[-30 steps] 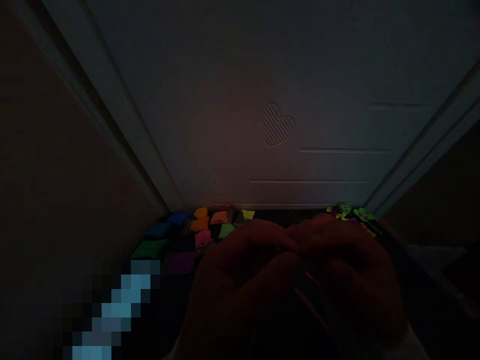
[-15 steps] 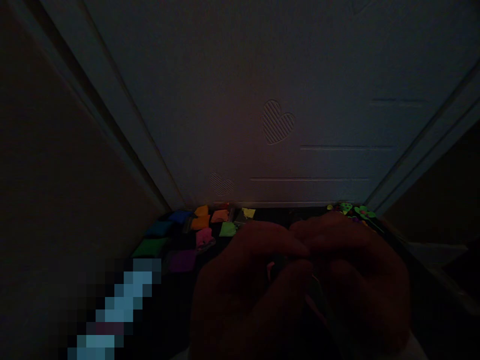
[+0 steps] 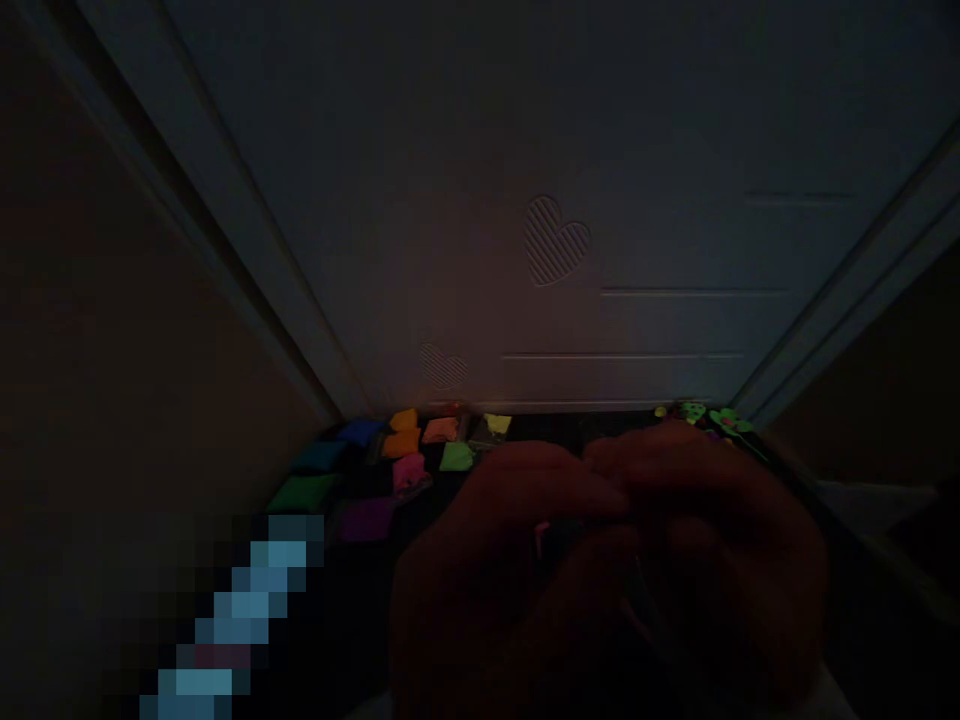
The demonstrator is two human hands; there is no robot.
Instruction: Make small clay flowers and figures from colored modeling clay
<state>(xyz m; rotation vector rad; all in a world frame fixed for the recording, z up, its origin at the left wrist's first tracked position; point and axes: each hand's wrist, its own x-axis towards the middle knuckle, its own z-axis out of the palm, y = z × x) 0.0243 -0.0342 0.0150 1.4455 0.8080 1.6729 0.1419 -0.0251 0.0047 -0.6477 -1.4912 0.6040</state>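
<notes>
The scene is very dark. My left hand (image 3: pixel 487 580) and my right hand (image 3: pixel 727 560) are raised close together in the lower middle of the view, fingertips meeting. Both have curled, pinched fingers around something small and dark with a pink bit (image 3: pixel 541 535) showing between them; I cannot make out what it is. Beyond the hands, small bright clay packets (image 3: pixel 409 455) in orange, pink, green, yellow, blue and purple lie on a dark surface. A cluster of green and yellow pieces (image 3: pixel 701 418) lies just past my right fingertips.
A pale door (image 3: pixel 555 240) with embossed hearts and its frame rise right behind the dark surface. A brown wall (image 3: pixel 112 350) stands at the left. A pixelated blue patch (image 3: pixel 240 610) sits at lower left.
Both hands have shifted slightly right and lower while staying pinched together. A pink bit now shows between the fingers. The packets have not moved.
</notes>
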